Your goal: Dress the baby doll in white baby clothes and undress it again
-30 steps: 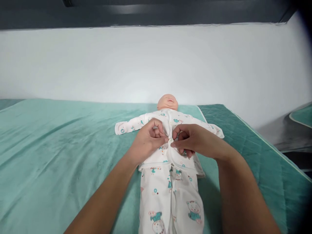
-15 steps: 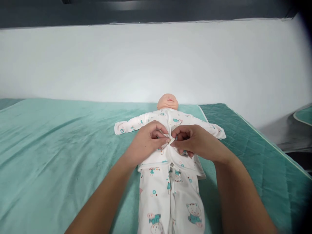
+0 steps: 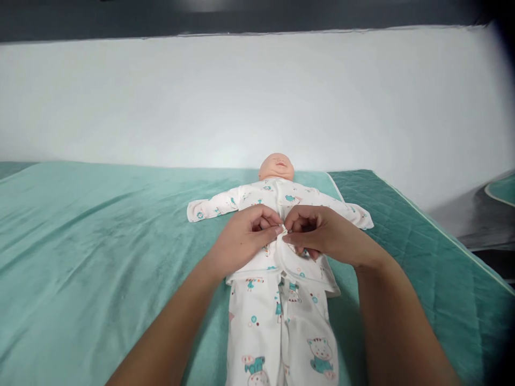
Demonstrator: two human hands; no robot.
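A baby doll (image 3: pixel 277 167) lies on its back, its head toward the wall. It wears a white baby shirt (image 3: pixel 257 264) with a teal and pink print, sleeves spread to both sides, and matching pants (image 3: pixel 257 316). My left hand (image 3: pixel 251 233) pinches the shirt's front edge at the middle of the belly. Opposite it, my right hand (image 3: pixel 316 233) pinches the other side of the same front opening, thumb and index finger closed. The fingertips of both hands nearly meet there. Any fastener between them is too small and covered to make out.
A light teal sheet (image 3: pixel 100 257) with creases lies under the doll. To the right is a darker quilted teal pad (image 3: pixel 422 268) with a pale edge. A white wall (image 3: pixel 201 102) rises behind, below a dark band (image 3: pixel 241 19). Another teal-topped edge (image 3: pixel 502 190) shows at far right.
My left fingers have shifted slightly and pinch closer to the right hand's fingertips. The right hand stays almost in place. The doll and its clothes lie as before.
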